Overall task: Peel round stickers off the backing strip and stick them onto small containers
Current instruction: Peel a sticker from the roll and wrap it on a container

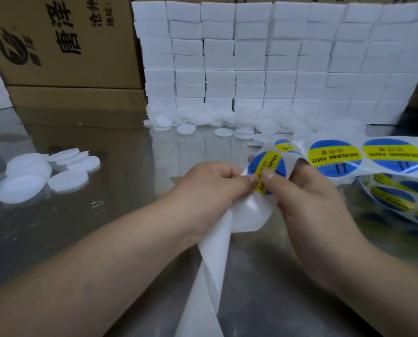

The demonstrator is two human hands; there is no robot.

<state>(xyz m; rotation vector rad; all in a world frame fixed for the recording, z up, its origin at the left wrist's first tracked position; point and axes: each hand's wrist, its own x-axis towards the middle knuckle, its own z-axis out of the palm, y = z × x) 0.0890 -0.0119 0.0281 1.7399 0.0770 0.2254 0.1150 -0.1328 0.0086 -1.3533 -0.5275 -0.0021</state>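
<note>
Far left on the shiny metal table point(130, 147) sits a loose heap of flat white round plastic containers point(45, 176), with brown printed cardboard boxes point(64, 45) stacked behind. Middle of the shot, the left hand point(210, 188) has its fingers curled round the bare white backing strip point(215, 251), which trails down toward the bottom edge. Its thumb tip meets the round blue sticker with a yellow "SOLDERING PASTE" band point(267, 170). The right hand point(307, 198) pinches that same sticker, thumb on its face. A wall of white foam blocks point(276, 57) stands at the back, more white containers at its foot, and the loaded strip of unpeeled stickers point(373, 154) runs off right.
</note>
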